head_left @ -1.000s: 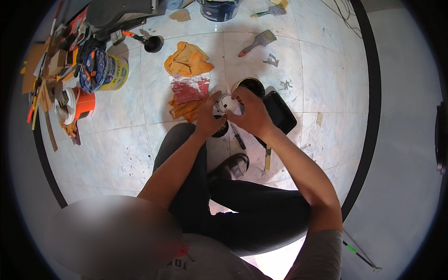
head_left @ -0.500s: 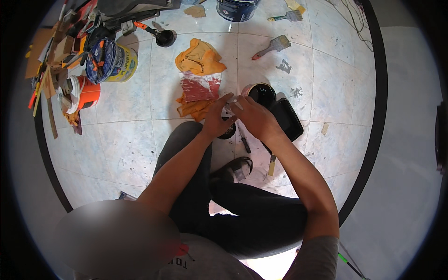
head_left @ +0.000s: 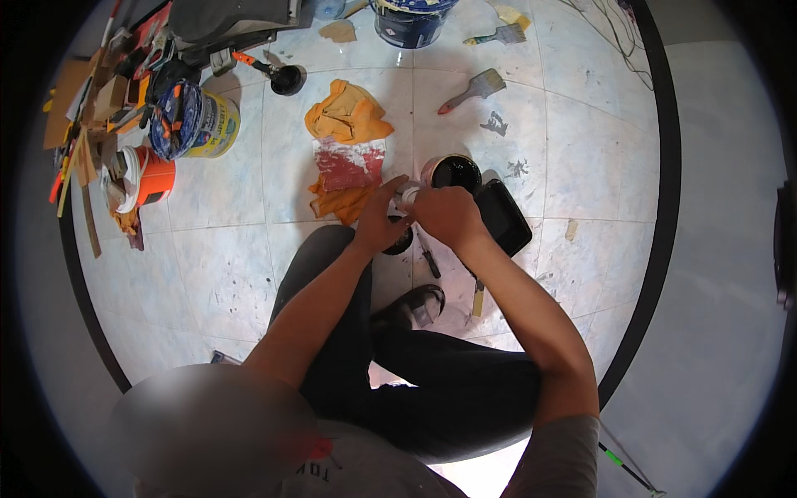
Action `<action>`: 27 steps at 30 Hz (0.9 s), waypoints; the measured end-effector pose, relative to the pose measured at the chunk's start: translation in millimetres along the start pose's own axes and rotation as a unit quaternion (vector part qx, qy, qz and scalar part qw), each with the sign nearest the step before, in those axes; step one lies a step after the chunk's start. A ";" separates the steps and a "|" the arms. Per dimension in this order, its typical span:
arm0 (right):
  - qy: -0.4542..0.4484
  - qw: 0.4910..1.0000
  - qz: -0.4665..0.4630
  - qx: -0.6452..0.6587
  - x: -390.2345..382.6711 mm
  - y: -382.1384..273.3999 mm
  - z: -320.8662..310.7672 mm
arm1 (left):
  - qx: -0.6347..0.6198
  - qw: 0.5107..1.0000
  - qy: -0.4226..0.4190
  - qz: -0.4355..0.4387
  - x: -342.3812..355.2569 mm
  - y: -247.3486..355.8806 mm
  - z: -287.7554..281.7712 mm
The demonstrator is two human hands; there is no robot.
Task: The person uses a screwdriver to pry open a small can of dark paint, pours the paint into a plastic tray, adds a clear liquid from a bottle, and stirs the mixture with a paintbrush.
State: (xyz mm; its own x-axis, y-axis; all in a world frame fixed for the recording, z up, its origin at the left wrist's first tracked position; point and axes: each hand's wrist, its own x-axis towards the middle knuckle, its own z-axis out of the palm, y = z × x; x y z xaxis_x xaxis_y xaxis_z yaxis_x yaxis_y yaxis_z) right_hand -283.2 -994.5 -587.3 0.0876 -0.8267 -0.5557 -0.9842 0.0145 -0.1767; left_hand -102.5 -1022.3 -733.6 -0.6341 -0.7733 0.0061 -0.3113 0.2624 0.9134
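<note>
Through my head view, going left to right across the tiled floor, I first meet the orange rag, folded out from under the red-and-white sheet, left of the floor's middle and well in from its dark left edge. Next comes the left hand, its thumb and fingers forming an arch that grasps the left side of a small pale container. Below that hand, partly covered, sits a round black bowl. The container lies squarely between both grips, ahead of the thumbs; so much is covered that I cannot tell its long axis. The right hand is curled over its right side, fingers clenched onto it, so neither hand is clearly nearer. Just beyond the right hand stands the paint pot, and right of that a black tray slants toward the floor's right edge, well short of it.
</note>
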 end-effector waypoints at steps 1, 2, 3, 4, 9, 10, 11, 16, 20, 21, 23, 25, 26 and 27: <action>0.004 1.000 0.001 -0.001 1.1 -2.4 -7.4 | 0.002 1.000 0.008 0.009 -0.3 -1.1 -2.6; -0.034 0.999 0.018 -0.004 1.0 -4.8 -14.6 | 0.004 1.000 0.016 0.017 -0.5 -1.9 -4.5; -0.071 0.997 0.034 -0.006 1.0 -6.3 -18.5 | 0.005 1.000 0.016 0.021 -1.0 -2.5 -6.0; -0.069 0.997 0.035 -0.007 -2.3 -3.0 -12.3 | 0.001 1.000 0.016 0.011 -1.9 -1.0 -6.4; 0.239 0.962 -0.121 -0.062 -0.4 10.1 27.6 | -0.006 1.000 0.008 0.007 0.0 6.3 -3.4; 0.241 0.962 -0.117 -0.062 2.9 6.5 37.0 | -0.011 1.000 0.001 -0.004 0.2 3.5 -1.7; 0.236 0.965 -0.093 -0.073 5.8 -0.4 43.7 | -0.016 1.000 -0.004 -0.013 1.8 0.9 -1.2; 0.231 0.972 -0.031 -0.038 14.7 -22.1 54.8 | -0.027 1.000 -0.005 0.009 1.0 -1.7 -4.5; 0.284 0.957 0.034 0.043 7.7 -31.4 52.3 | -0.007 0.999 0.003 0.048 1.3 -6.5 -0.6; 0.271 0.956 0.012 0.109 3.3 -27.6 41.1 | -0.011 0.999 -0.007 0.052 -0.5 -7.2 0.2; 0.272 0.958 0.029 0.085 -14.3 -1.6 26.0 | -0.001 1.000 0.014 -0.026 -0.4 -6.1 4.7; 0.215 0.968 0.074 0.108 -39.5 36.4 -3.7 | 0.004 1.000 0.011 -0.022 3.0 -0.1 5.7; 0.202 0.967 0.104 0.117 -60.3 55.5 -18.1 | 0.010 0.999 0.023 -0.021 5.9 2.7 4.0; 0.173 0.957 0.167 0.162 -77.2 67.7 -45.6 | 0.012 1.000 0.013 -0.020 9.5 3.1 1.8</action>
State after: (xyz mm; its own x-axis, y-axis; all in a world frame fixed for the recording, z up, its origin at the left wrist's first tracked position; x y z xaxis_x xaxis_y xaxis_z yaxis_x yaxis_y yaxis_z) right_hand -363.7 -955.3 -519.3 -0.3343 -0.8818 -0.3327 -0.8439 0.4373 -0.3109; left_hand -110.7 -1027.8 -731.5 -0.6014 -0.7987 -0.0200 -0.3538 0.2437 0.9030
